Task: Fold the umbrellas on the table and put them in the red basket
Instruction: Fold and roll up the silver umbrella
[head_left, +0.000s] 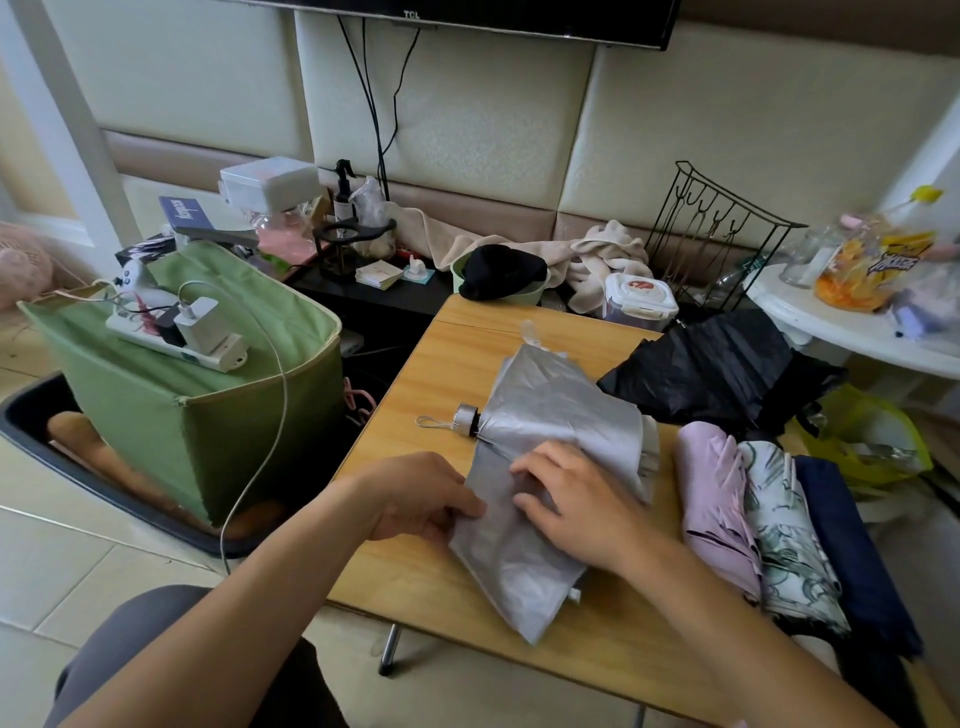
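My left hand (423, 496) pinches the silver umbrella (540, 467) canopy's edge taut; my right hand (576, 499) presses its pleats flat, fingers loose.

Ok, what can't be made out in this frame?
Head view only:
- Red basket: none in view.
- Silver umbrella: shaft hidden under its fabric; right hand covers the middle.
- Left hand: fingertips hidden at the fabric edge.
- Navy umbrella: near end runs into a dark blur.
- Black umbrella: crumpled, handle unseen.
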